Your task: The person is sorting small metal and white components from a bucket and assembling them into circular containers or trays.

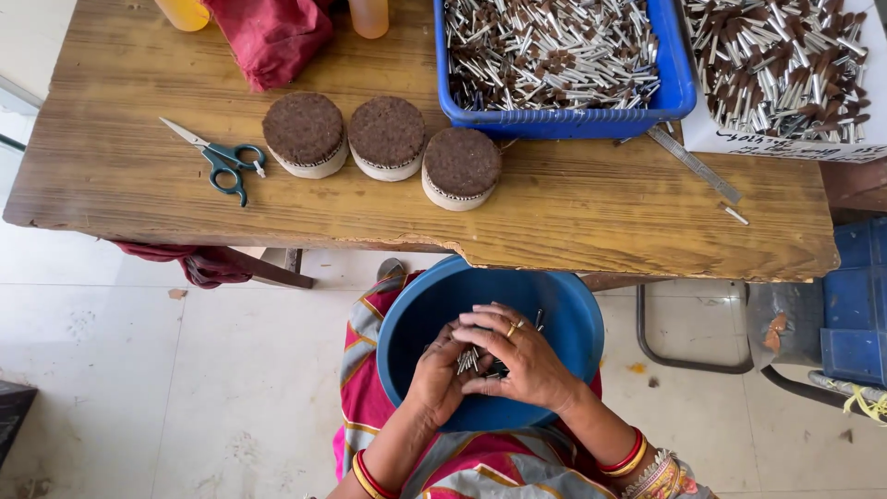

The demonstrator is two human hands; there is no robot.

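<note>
A blue plastic basin [416, 314] rests on my lap below the table's edge. Over it, both hands cup a bundle of small silver tubes with dark tips [468, 359]. My left hand [436, 377] holds the bundle from below on the left. My right hand [517, 356] covers it from above and the right, fingers curled over the tubes. Part of the bundle is hidden between the palms.
On the wooden table [573, 212] stand three round brown-topped discs [386, 137], scissors [222, 159], a metal ruler [693, 164], a blue crate [684, 88] and a white box [711, 139] full of similar tubes. A red cloth [270, 35] lies at the back.
</note>
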